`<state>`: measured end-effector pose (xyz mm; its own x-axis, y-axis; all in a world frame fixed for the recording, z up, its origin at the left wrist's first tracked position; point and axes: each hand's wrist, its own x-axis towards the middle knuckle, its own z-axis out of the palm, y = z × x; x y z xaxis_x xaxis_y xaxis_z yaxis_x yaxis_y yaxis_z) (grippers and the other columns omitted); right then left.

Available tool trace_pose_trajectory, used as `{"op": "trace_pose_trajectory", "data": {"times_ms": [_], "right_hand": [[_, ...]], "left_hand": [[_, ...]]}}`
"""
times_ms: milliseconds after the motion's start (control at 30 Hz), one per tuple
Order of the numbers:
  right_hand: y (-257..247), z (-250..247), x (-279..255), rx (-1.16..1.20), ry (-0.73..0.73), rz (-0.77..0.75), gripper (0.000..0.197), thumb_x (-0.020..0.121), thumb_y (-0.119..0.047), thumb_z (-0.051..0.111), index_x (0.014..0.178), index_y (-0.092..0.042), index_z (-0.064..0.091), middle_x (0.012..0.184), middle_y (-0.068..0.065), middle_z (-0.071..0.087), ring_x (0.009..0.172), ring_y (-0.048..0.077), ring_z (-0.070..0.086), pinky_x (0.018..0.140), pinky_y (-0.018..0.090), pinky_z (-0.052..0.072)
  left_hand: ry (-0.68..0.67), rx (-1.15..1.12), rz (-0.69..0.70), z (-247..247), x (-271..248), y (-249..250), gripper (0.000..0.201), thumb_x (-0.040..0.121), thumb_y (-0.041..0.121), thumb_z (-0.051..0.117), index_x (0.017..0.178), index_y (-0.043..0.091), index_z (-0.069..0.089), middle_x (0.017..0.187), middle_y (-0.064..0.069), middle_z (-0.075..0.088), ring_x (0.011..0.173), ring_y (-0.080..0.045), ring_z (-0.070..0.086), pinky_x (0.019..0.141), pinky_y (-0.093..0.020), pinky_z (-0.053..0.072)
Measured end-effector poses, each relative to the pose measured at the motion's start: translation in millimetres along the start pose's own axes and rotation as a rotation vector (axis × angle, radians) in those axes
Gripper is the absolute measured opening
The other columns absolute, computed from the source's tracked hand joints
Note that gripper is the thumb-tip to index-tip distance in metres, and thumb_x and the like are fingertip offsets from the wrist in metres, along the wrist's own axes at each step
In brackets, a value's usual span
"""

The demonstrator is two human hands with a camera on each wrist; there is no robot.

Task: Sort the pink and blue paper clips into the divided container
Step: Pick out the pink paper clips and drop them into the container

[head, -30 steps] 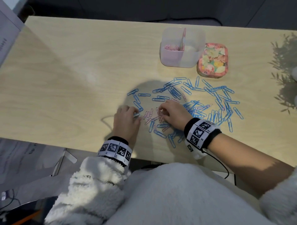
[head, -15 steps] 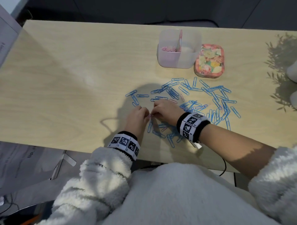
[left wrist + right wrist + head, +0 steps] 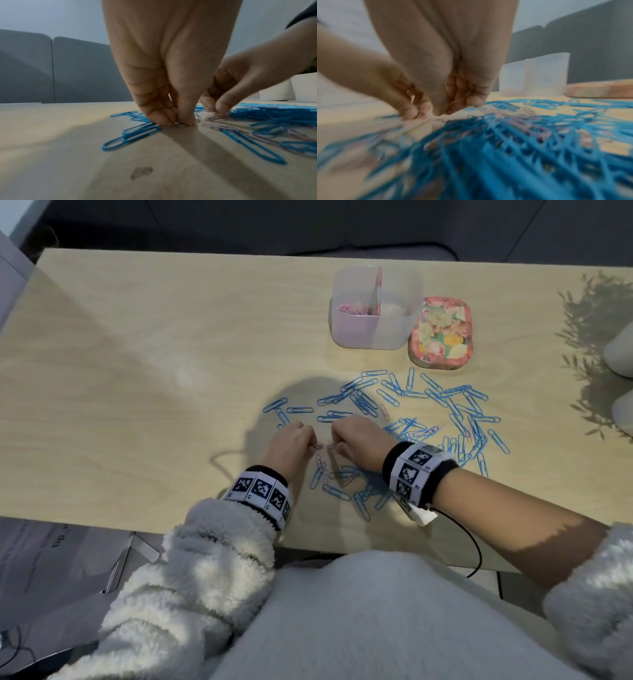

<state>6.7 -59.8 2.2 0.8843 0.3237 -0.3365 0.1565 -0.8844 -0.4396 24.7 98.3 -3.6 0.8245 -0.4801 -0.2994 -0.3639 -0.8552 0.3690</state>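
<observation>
The divided container (image 3: 375, 309) stands at the far side of the surface (image 3: 137, 371), a tin (image 3: 442, 333) just right of it, clips (image 3: 411, 419) scattered nearer.

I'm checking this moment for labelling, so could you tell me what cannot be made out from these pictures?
- Head view: the left hand and right hand hide what their fingertips pinch.
- Right wrist view: motion blur smears the paper clips.
- Head view: whether the divided container holds anything in its right compartment is unclear through the frosted plastic.

Blue paper clips (image 3: 428, 419) strewn — pink paper clips (image 3: 352, 309) in divided container (image 3: 375, 337).
</observation>
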Motion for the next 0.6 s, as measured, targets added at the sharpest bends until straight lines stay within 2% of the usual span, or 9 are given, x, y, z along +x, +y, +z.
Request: {"op": "trace_pose_trajectory", "data": {"times_ms": [67, 133, 267, 333, 400, 500, 600], "right_hand": [[7.8, -18.8, 1.0, 0.2, 0.057, 0.057, 0.006, 0.088, -0.008, 0.054, 0.092, -0.005, 0.057, 0.099, 0.015, 0.062, 0.086, 0.023, 0.052, 0.071, 0.028, 0.034], [15.3, -48.4, 6.5, 0.329, 0.199, 0.077, 0.002, 0.087, -0.009, 0.057, 0.087, -0.007, 0.059, 0.089, 0.01, 0.063, 0.079, 0.018, 0.05, 0.07, 0.028, 0.038], [34.3, -118.0, 39.3, 0.332, 0.485, 0.135, 0.007, 0.084, -0.006, 0.055, 0.082, -0.013, 0.058, 0.073, -0.005, 0.054, 0.072, 0.013, 0.05, 0.064, 0.022, 0.037], [44.2, -145.0, 60.9, 0.284, 0.585, 0.171, 0.011, 0.082, -0.006, 0.055, 0.081, -0.016, 0.055, 0.077, -0.004, 0.055, 0.074, 0.013, 0.051, 0.07, 0.024, 0.044], [50.1, -161.2, 79.7, 0.273, 0.623, 0.23, 0.006, 0.083, -0.007, 0.057, 0.084, -0.013, 0.059, 0.085, 0.0, 0.056, 0.072, 0.015, 0.053, 0.073, 0.019, 0.049], [53.5, -169.1, 103.4, 0.219, 0.615, 0.279, 0.012, 0.084, -0.01, 0.059, 0.092, -0.004, 0.066, 0.095, 0.01, 0.065, 0.097, 0.023, 0.06, 0.085, 0.028, 0.047], [52.7, -165.6, 110.7, 0.226, 0.541, 0.286, 0.017, 0.087, -0.01, 0.056, 0.093, -0.003, 0.069, 0.105, 0.013, 0.069, 0.099, 0.024, 0.063, 0.083, 0.025, 0.047]], "left_hand": [[-0.009, 0.03, 0.027, 2.2, 3.1, -0.5, 0.016, 0.091, 0.009, 0.05, 0.101, 0.001, 0.059, 0.108, -0.017, 0.055, 0.105, -0.032, 0.05, 0.084, -0.035, 0.037], [-0.002, 0.058, 0.057, 5.0, 5.0, -0.9, 0.016, 0.093, 0.011, 0.048, 0.102, 0.001, 0.057, 0.108, -0.017, 0.054, 0.105, -0.032, 0.048, 0.085, -0.036, 0.038], [-0.004, 0.094, 0.089, 8.1, 8.9, -0.6, 0.016, 0.094, 0.009, 0.044, 0.104, 0.003, 0.054, 0.107, -0.016, 0.056, 0.104, -0.031, 0.05, 0.085, -0.035, 0.038], [0.0, 0.086, 0.105, 8.0, 10.6, -0.7, 0.018, 0.094, 0.01, 0.043, 0.104, 0.003, 0.055, 0.106, -0.016, 0.058, 0.104, -0.032, 0.051, 0.089, -0.038, 0.041], [-0.002, 0.101, 0.114, 9.3, 10.7, -0.4, 0.02, 0.095, 0.013, 0.041, 0.105, 0.004, 0.056, 0.107, -0.015, 0.058, 0.104, -0.031, 0.051, 0.091, -0.039, 0.04], [0.005, 0.159, 0.108, 13.7, 9.7, -0.1, 0.017, 0.095, 0.011, 0.042, 0.106, 0.007, 0.053, 0.109, -0.012, 0.055, 0.103, -0.028, 0.048, 0.091, -0.035, 0.039], [-0.005, 0.196, 0.129, 14.4, 7.5, 1.9, 0.017, 0.091, 0.003, 0.045, 0.106, 0.005, 0.052, 0.109, -0.013, 0.053, 0.102, -0.029, 0.047, 0.09, -0.036, 0.041]]}}
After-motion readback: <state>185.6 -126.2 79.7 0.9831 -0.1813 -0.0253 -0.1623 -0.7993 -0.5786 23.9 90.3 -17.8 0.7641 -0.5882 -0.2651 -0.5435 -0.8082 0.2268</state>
